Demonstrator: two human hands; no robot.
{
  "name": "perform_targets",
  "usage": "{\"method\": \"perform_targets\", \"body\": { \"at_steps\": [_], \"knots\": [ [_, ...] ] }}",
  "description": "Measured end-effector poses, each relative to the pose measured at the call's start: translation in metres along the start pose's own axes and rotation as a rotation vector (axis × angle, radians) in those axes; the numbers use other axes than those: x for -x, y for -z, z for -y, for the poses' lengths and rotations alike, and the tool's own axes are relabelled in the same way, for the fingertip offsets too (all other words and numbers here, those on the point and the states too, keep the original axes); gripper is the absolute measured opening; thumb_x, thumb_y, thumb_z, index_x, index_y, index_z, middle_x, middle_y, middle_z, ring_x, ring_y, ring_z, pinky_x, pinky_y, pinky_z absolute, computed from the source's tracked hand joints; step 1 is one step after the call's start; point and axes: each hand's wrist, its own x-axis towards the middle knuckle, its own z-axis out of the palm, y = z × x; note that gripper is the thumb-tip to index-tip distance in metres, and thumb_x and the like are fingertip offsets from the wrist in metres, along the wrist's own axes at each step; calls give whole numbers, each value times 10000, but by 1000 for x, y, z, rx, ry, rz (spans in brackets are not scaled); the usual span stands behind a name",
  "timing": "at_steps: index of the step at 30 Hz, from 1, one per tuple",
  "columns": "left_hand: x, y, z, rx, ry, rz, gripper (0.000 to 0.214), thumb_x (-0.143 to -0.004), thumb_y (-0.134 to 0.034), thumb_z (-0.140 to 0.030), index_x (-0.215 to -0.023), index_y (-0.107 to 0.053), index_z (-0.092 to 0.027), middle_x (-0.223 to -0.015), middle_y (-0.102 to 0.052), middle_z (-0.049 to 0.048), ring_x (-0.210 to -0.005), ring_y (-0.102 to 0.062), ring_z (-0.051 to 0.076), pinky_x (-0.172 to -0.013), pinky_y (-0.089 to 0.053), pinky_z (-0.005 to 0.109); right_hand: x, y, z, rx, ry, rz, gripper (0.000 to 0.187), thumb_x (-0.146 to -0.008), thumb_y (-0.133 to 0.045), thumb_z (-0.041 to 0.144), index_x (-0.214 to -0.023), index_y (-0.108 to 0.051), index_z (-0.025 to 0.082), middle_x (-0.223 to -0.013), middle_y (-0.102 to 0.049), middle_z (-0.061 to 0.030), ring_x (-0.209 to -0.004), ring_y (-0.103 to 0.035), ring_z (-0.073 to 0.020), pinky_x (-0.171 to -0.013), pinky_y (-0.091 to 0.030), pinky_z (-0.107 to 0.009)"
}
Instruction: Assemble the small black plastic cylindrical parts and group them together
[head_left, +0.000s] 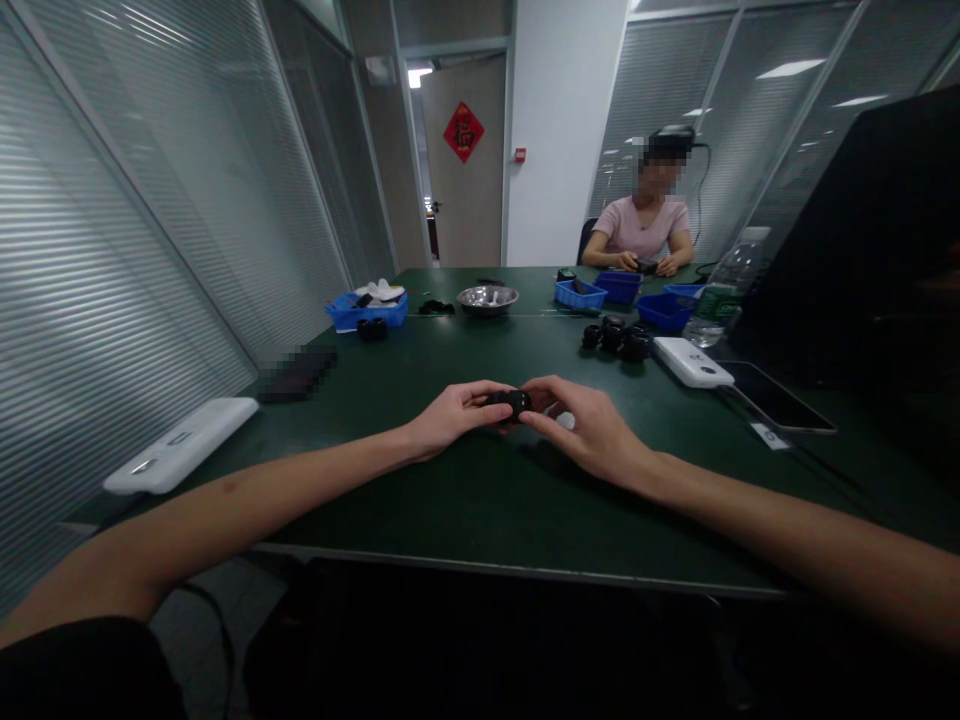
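Note:
Both my hands meet over the middle of the dark green table (465,500). My left hand (454,415) pinches a small black round part (514,402) from the left, fingers curled on it. My right hand (592,430) grips the same black part from the right with thumb and fingertips. A small white piece (566,421) shows under my right hand's fingers. A cluster of similar black round parts (619,338) lies further back on the right.
A blue tray (366,310), a metal bowl (487,298) and more blue bins (600,292) stand at the back. White devices lie at left (180,445) and right (691,362), beside a phone (780,398) and a water bottle (724,290). A person in pink (641,235) works opposite.

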Motion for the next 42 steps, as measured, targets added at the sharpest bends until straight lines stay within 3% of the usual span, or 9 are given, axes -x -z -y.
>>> {"method": "perform_targets", "body": {
  "at_steps": [5, 10, 16, 19, 22, 28, 34, 39, 42],
  "knots": [
    [0, 0, 1, 5, 5, -18, 461, -837, -831, -320, -1227, -694, -116, -1176, -718, 143, -948, -709, 190, -885, -570, 360, -1, 0, 1, 17, 114, -11, 294, -954, -670, 270, -1237, -605, 223, -1224, -650, -106, -992, -680, -237, -813, -613, -400],
    [-1, 0, -1, -8, -4, -41, 463, -823, -840, -314, -1217, -696, -119, -1201, -715, 145, -975, -705, 197, -912, -570, 377, -1, -1, -1, -6, -22, -17, 331, -968, -670, 392, -1234, -600, 207, -1072, -713, -83, -923, -699, -233, -783, -615, -397],
    [-1, 0, 0, -6, 7, -32, 485, -831, -834, -326, -1240, -678, -116, -1194, -708, 146, -962, -711, 195, -891, -573, 366, -1, 0, -1, 23, 102, 13, 295, -952, -661, 234, -1239, -595, 221, -1219, -646, -100, -972, -678, -227, -824, -605, -394],
    [-1, 0, -1, -33, 2, -46, 484, -836, -827, -315, -1249, -670, -117, -1194, -709, 143, -947, -709, 186, -892, -566, 360, -1, 0, 0, 10, 62, -10, 360, -941, -699, 314, -1267, -578, 220, -1206, -658, -100, -1020, -673, -247, -811, -607, -388],
    [0, 0, -1, -43, 3, -38, 458, -842, -820, -286, -1245, -674, -127, -1215, -703, 138, -978, -704, 188, -921, -559, 370, -1, 0, 0, 9, -27, 12, 349, -960, -682, 387, -1246, -592, 209, -1075, -703, -79, -909, -692, -232, -777, -605, -392],
    [0, 0, -1, -21, 0, -31, 431, -851, -807, -265, -1236, -673, -124, -1215, -703, 132, -970, -708, 187, -922, -557, 380, -1, 0, 0, 27, 85, 10, 345, -938, -688, 272, -1265, -597, 212, -1228, -651, -112, -993, -676, -242, -804, -600, -393],
    [0, -1, -2, -37, 5, -37, 440, -844, -811, -260, -1239, -673, -129, -1226, -701, 128, -1029, -691, 198, -951, -546, 378, -1, 0, -2, 17, -38, 17, 300, -976, -663, 395, -1200, -625, 198, -1023, -714, -70, -854, -687, -211, -752, -587, -366],
    [1, -4, -4, -20, 30, -61, 465, -806, -842, -283, -1209, -668, -130, -1184, -711, 113, -958, -701, 194, -934, -550, 387, -2, 0, -3, 42, 82, -1, 324, -929, -719, 302, -1218, -614, 198, -1161, -669, -100, -943, -670, -228, -794, -585, -382],
    [2, -5, -6, -67, 23, -78, 465, -818, -830, -281, -1229, -666, -140, -1173, -714, 105, -948, -699, 186, -947, -540, 387, -2, -1, -3, 19, 34, -16, 399, -916, -738, 361, -1254, -597, 203, -1172, -674, -105, -999, -670, -250, -789, -592, -393]
  ]
}}
